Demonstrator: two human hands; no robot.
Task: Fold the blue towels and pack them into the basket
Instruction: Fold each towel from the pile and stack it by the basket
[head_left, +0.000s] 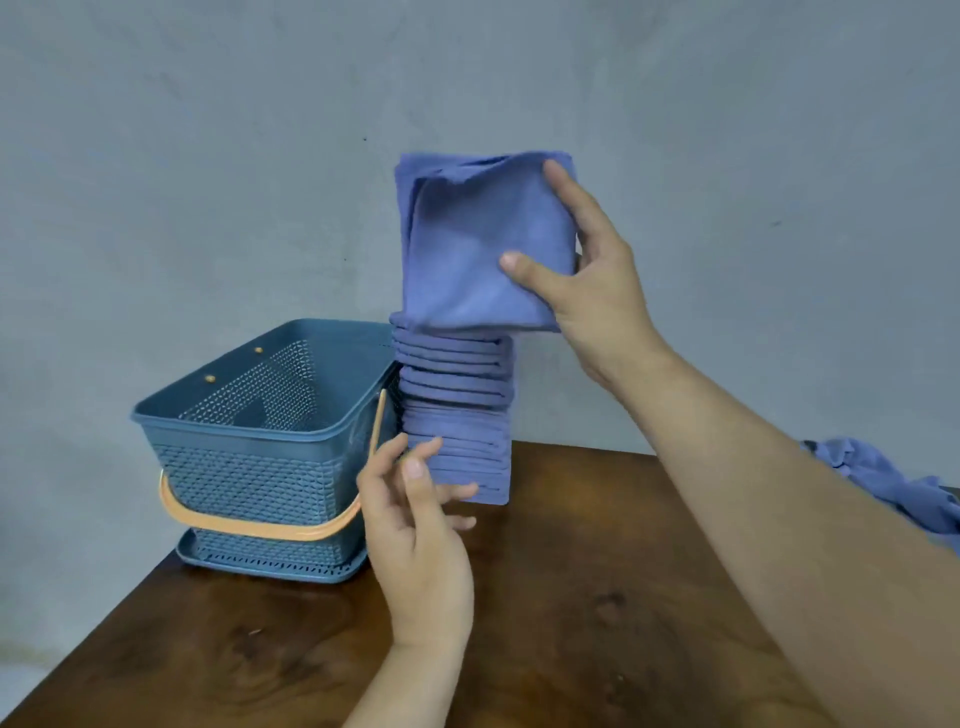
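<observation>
1. My right hand (587, 280) pinches a folded blue cloth towel (478, 244), thumb on its front and fingers along its right edge, holding it upright just above the stack.
2. My left hand (421, 535) is loosely spread and holds nothing. Its fingertips are at the lower side of the tall stack of folded blue towels (457, 415); I cannot tell whether they touch it.
3. That stack stands on the dark wooden table (597, 597), just beside the blue perforated plastic basket (249, 467).

Single head-worn view, close, slightly above basket (249, 483), facing forward; wall (208, 156) behind basket, table (597, 597) beneath it.
</observation>
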